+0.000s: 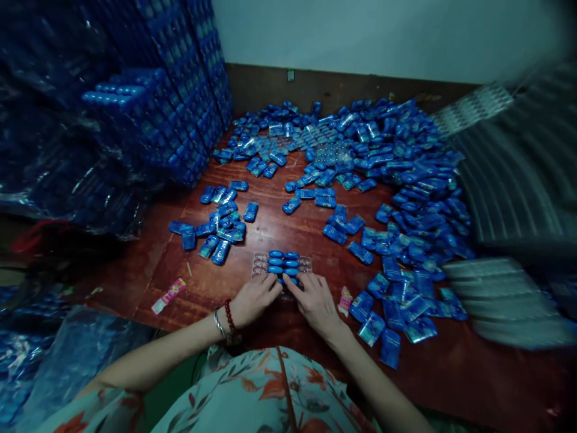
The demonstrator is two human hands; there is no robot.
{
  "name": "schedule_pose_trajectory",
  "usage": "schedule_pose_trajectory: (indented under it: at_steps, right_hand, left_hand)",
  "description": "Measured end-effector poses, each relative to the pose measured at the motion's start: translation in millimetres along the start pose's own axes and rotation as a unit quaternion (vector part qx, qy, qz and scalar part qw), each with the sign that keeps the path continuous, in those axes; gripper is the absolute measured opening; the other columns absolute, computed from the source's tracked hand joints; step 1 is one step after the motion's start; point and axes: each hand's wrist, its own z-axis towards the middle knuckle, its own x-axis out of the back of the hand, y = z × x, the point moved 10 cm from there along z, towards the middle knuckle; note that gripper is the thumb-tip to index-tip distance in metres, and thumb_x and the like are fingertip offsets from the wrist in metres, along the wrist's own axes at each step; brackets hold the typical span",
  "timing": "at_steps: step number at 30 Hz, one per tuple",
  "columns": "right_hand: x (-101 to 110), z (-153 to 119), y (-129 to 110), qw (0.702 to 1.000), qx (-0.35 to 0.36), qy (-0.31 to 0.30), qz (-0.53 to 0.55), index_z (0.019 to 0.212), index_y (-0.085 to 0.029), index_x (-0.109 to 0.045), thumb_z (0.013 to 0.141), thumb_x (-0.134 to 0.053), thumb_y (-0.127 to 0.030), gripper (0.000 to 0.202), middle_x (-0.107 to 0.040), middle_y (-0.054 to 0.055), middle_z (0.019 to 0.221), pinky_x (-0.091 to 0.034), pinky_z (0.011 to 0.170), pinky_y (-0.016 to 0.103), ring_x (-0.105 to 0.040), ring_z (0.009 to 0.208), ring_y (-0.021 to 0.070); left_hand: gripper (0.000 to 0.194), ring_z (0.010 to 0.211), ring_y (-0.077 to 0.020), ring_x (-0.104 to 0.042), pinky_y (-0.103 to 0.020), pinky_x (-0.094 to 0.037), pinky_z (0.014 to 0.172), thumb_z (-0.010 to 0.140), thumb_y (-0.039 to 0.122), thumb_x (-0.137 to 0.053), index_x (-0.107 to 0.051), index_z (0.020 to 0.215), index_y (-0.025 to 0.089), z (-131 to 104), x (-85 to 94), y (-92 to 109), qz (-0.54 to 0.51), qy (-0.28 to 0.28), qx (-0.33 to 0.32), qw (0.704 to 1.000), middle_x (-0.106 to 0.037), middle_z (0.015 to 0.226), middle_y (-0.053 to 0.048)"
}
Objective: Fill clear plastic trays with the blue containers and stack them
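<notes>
A clear plastic tray (259, 263) with moulded hollows lies on the table in front of me. Two short columns of blue packets (276, 263) fill its middle, while the hollows at both sides show bare plastic. My left hand (253, 299) is closed, its fingertips at the near end of the left column. From the other side, my right hand (318, 302) has its thumb and bent fingers on a blue packet (291, 279) in the right column. My fingers partly hide the near rows and the tray's front edge.
Loose blue packets (220, 225) lie left on the brown table (198, 300); a large heap (406, 156) covers the back and right. Filled trays stand in a tall stack (180, 90) at left. Clear trays (509, 300) are stacked at right. Pink wrappers (169, 294) flank my hands.
</notes>
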Motion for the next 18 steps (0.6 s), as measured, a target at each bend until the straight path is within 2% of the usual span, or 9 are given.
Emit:
schedule_pose_trajectory:
  at_steps: [2, 3, 5, 7, 9, 11, 13, 15, 18]
  right_hand:
    - [5.5, -3.7, 7.6, 1.000, -0.007, 0.018, 0.024, 0.122, -0.022, -0.056, 0.091, -0.046, -0.022, 0.033, -0.058, 0.009, 0.096, -0.038, 0.074, 0.032, -0.050, 0.088, 0.0193]
    - [10.7, -6.8, 18.5, 0.998, -0.027, 0.038, 0.034, 0.122, -0.022, -0.056, 0.091, -0.046, -0.024, 0.033, -0.058, 0.009, 0.097, -0.038, 0.074, 0.031, -0.050, 0.088, 0.0189]
    - [24.1, -16.9, 57.9, 0.988, -0.113, 0.095, 0.038, 0.120, -0.021, -0.058, 0.092, -0.043, -0.025, 0.032, -0.057, 0.008, 0.094, -0.040, 0.074, 0.031, -0.051, 0.086, 0.0180]
    - [35.1, -32.2, 112.3, 0.964, -0.235, 0.125, 0.005, 0.115, -0.019, -0.061, 0.093, -0.039, -0.026, 0.032, -0.056, 0.009, 0.092, -0.041, 0.073, 0.032, -0.051, 0.085, 0.0195]
    - [40.3, -47.1, 165.2, 0.931, -0.347, 0.096, -0.051, 0.113, -0.014, -0.061, 0.091, -0.041, -0.029, 0.033, -0.057, 0.012, 0.094, -0.041, 0.072, 0.035, -0.051, 0.087, 0.0237]
    - [38.2, -54.9, 203.4, 0.906, -0.414, 0.019, -0.090, 0.116, -0.011, -0.059, 0.088, -0.047, -0.032, 0.037, -0.057, 0.016, 0.099, -0.041, 0.071, 0.036, -0.051, 0.090, 0.0272]
    - [27.3, -53.5, 218.4, 0.898, -0.425, -0.072, -0.086, 0.119, -0.011, -0.056, 0.085, -0.053, -0.033, 0.040, -0.057, 0.016, 0.103, -0.042, 0.070, 0.034, -0.053, 0.091, 0.0267]
    - [13.0, -47.5, 210.4, 0.901, -0.402, -0.144, -0.071, 0.119, -0.014, -0.054, 0.083, -0.058, -0.030, 0.039, -0.056, 0.013, 0.105, -0.042, 0.069, 0.031, -0.055, 0.091, 0.0240]
    - [-1.6, -43.9, 177.5, 0.906, -0.366, -0.192, -0.090, 0.114, -0.017, -0.054, 0.083, -0.056, -0.023, 0.032, -0.056, 0.011, 0.105, -0.041, 0.071, 0.028, -0.055, 0.094, 0.0219]
  left_hand:
    - [0.024, 0.085, -0.0202, -0.054, -0.034, -0.048, 0.074, 0.090, 0.018, -0.042, -0.053, 0.111, 0.016, -3.5, 7.7, -10.6, 0.015, 0.038, 0.002, 0.999, -0.058, 0.098, -0.011]
    - [0.026, 0.086, -0.0206, -0.054, -0.034, -0.047, 0.075, 0.090, 0.021, -0.042, -0.053, 0.113, 0.017, -5.4, 14.3, -24.1, 0.016, 0.066, 0.020, 0.997, -0.058, 0.100, -0.011]
    - [0.028, 0.089, -0.0216, -0.055, -0.035, -0.046, 0.076, 0.091, 0.025, -0.040, -0.054, 0.114, 0.017, -9.6, 31.4, -69.4, 0.017, 0.128, 0.108, 0.986, -0.058, 0.102, -0.012]
    - [0.029, 0.091, -0.0231, -0.056, -0.035, -0.046, 0.077, 0.091, 0.029, -0.040, -0.055, 0.111, 0.014, -13.3, 44.8, -125.9, 0.025, 0.164, 0.231, 0.959, -0.057, 0.103, -0.014]
    - [0.035, 0.094, -0.0256, -0.057, -0.036, -0.046, 0.079, 0.089, 0.037, -0.044, -0.055, 0.111, 0.013, -7.9, 43.0, -171.7, 0.037, 0.124, 0.320, 0.939, -0.057, 0.105, -0.015]
    - [0.037, 0.093, -0.0268, -0.059, -0.035, -0.047, 0.078, 0.087, 0.039, -0.048, -0.054, 0.112, 0.012, 6.0, 26.8, -196.9, 0.027, 0.030, 0.354, 0.934, -0.059, 0.102, -0.015]
    - [0.038, 0.092, -0.0265, -0.061, -0.034, -0.047, 0.076, 0.085, 0.034, -0.052, -0.050, 0.115, 0.012, 18.9, 7.9, -201.6, 0.004, -0.057, 0.350, 0.935, -0.061, 0.101, -0.014]
    - [0.039, 0.090, -0.0257, -0.063, -0.033, -0.048, 0.075, 0.084, 0.026, -0.052, -0.046, 0.120, 0.012, 26.0, -1.2, -192.8, -0.013, -0.086, 0.327, 0.941, -0.062, 0.102, -0.014]
    - [0.032, 0.091, -0.0243, -0.063, -0.034, -0.048, 0.075, 0.086, 0.022, -0.047, -0.046, 0.117, 0.014, 17.5, 9.0, -171.5, -0.059, -0.007, 0.297, 0.953, -0.062, 0.104, -0.014]
